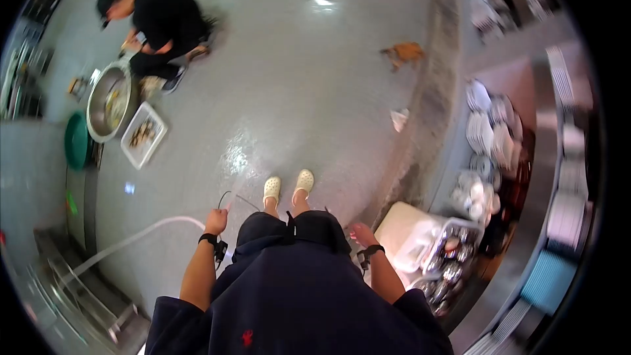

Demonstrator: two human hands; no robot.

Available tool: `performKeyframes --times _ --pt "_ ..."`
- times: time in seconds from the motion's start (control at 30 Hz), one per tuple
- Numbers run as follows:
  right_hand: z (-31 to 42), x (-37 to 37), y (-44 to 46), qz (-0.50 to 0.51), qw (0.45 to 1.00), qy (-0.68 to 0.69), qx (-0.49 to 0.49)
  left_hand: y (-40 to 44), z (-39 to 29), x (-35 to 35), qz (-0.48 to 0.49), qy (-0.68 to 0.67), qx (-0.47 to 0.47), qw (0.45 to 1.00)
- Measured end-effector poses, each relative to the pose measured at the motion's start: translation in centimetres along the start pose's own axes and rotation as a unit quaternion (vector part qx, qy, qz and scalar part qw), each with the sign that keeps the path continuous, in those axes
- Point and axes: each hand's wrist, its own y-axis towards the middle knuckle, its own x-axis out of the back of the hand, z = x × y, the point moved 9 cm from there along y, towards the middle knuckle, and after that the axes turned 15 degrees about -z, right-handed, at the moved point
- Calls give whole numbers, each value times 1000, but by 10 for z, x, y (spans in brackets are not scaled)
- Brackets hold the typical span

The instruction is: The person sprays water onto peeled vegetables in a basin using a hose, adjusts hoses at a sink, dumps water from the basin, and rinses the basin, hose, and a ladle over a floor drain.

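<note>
My left hand (217,221) is closed around a pale hose (161,223) that curves in from the lower left. A thin dark loop shows just beyond its fingers, too fine to make out. My right hand (361,235) hangs at my right side with its fingers loosely apart and nothing in them. It is nearest to a white tub (401,233) on the right. Each wrist wears a dark band with a small device. Below, my feet in pale clogs (271,188) stand on a wet grey floor (296,105).
A person (167,20) in black squats at upper left beside a large metal basin (96,108), a white tray (136,158) and a green tub (77,141). On the right, shelves hold stacked dishes (478,133) and metal bowls (453,273). An orange-brown item (406,52) lies on the floor.
</note>
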Motion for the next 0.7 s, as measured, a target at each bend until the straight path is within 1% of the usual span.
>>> performKeyframes --times 0.03,0.1,0.13,0.23,0.3,0.37,0.4,0.43,0.53,0.63,0.7 --pt "0 4 11 10 1000 -24 -7 -15 6 6 -20 -9 56 998" --pt "-4 12 33 28 996 -76 -23 -54 -3 36 -57 -29 167 984" --pt "8 17 40 38 994 -106 -12 -74 0 44 -78 -39 222 971" --pt "53 24 64 61 980 -188 16 -126 41 17 -106 -44 254 960" --pt "83 23 89 64 971 -228 28 -159 56 15 -165 -67 324 929" --pt "130 13 111 69 945 -295 123 -184 63 24 -210 -98 396 888" --pt "156 0 118 73 927 -325 169 -196 56 45 -223 -117 434 865" --pt "190 -13 101 69 937 -310 149 -211 57 54 -235 -137 469 840" --pt "257 -62 98 76 899 -377 209 -250 82 46 -335 -163 513 773" --pt "312 -132 59 96 901 -353 233 -288 102 58 -386 -209 577 689" --pt "338 -180 26 111 897 -347 249 -302 127 50 -404 -209 584 672"
